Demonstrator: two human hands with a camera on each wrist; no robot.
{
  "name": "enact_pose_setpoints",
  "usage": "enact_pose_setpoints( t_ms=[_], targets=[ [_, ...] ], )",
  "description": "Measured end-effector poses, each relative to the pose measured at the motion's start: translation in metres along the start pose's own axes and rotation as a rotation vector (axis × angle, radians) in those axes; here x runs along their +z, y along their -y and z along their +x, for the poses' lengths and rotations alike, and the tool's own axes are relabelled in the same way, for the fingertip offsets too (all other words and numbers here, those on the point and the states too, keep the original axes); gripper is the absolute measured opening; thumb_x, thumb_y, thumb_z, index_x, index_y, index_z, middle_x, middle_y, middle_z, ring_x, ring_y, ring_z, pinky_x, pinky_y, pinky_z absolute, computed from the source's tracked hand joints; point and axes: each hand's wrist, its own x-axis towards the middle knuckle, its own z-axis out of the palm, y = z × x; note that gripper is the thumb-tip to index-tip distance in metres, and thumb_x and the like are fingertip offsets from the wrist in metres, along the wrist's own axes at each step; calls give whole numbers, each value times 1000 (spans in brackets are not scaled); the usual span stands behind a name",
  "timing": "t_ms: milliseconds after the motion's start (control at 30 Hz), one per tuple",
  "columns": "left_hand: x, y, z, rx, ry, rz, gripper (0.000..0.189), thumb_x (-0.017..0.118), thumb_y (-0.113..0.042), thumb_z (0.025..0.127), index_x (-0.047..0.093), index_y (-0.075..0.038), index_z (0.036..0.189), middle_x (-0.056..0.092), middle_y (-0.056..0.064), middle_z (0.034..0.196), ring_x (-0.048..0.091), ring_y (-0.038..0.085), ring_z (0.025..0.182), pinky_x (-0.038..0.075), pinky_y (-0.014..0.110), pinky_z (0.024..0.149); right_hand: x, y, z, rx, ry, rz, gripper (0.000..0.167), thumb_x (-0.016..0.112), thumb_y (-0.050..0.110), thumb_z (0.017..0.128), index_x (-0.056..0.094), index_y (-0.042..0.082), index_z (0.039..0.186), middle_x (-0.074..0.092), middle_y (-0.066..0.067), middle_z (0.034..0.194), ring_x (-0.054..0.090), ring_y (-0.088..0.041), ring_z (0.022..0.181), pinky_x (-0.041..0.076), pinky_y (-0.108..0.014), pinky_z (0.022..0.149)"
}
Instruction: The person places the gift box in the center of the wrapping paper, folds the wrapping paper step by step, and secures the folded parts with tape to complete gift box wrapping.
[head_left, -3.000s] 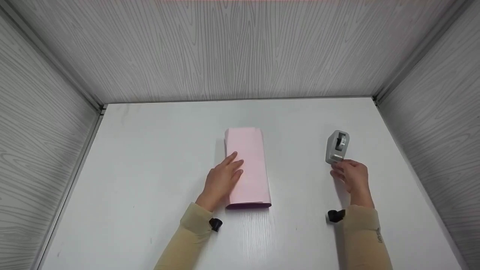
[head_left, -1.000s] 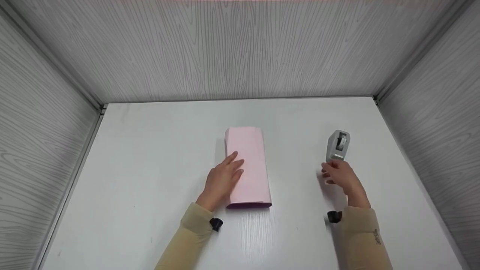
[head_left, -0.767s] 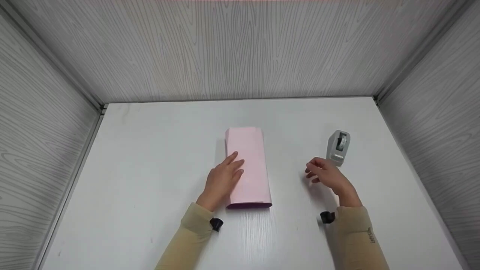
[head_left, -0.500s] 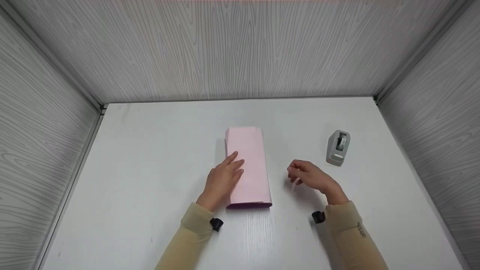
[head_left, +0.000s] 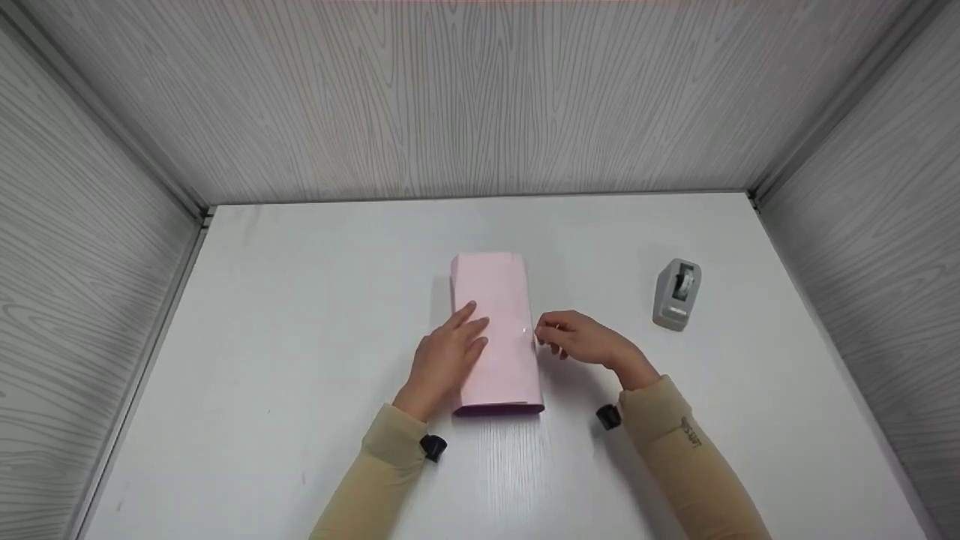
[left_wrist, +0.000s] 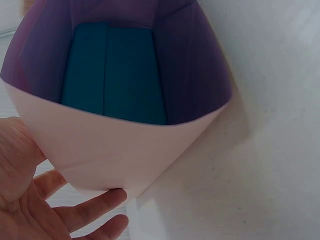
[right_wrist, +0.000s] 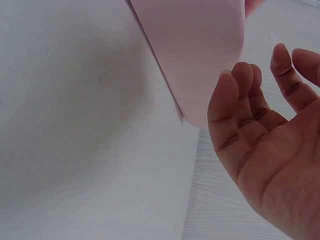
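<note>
A pink paper-wrapped package (head_left: pixel 506 375) lies lengthwise in the middle of the table. Its near end gapes in the left wrist view, baring the purple inside of the paper and a teal box (left_wrist: pixel 132 75) within. My left hand (head_left: pixel 441 364) rests on the package's left side, fingers spread over the paper. At the right edge my right hand (head_left: pixel 589 343) pinches a short strip of clear tape (head_left: pixel 525 330), which shows mainly as a glint over the paper. The right wrist view has thumb and index close together beside the pink paper (right_wrist: pixel 200 50).
A grey tape dispenser (head_left: pixel 670 313) with a roll of clear tape stands on the right of the white table (head_left: pixel 300 300). Grey wood-grain panels (head_left: pixel 480 97) enclose the table at the back and both sides.
My right hand has left the tape dispenser and travelled left to the package's right edge, carrying a strip of tape. The left hand and package have stayed put.
</note>
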Motion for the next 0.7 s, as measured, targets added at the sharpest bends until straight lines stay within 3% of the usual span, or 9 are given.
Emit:
enact_pose_setpoints(
  t_ms=[233, 433, 700],
  targets=[
    [-2, -1, 0, -2, 15, 5, 36, 60, -27, 99, 63, -14, 132, 43, 4, 151, 59, 35, 116, 50, 53, 88, -1, 8, 14, 29, 21, -53, 25, 49, 19, 102, 65, 5, 89, 58, -27, 89, 53, -27, 72, 47, -31, 63],
    [-2, -1, 0, -15, 33, 9, 37, 58, -28, 100, 62, -15, 134, 42, 3, 152, 59, 36, 117, 50, 53, 88, -4, 14, 22, 66, 32, -98, 26, 52, 22, 101, 67, 7, 85, 64, -20, 93, 49, -15, 66, 44, -28, 60],
    [-2, -1, 0, -31, 46, 7, 37, 58, -29, 100, 62, -16, 135, 41, 2, 152, 56, 33, 122, 48, 54, 91, -3, 17, 31, 87, 43, -166, 25, 53, 19, 99, 67, 9, 81, 63, -17, 87, 45, -13, 63, 39, -28, 58]
  ],
)
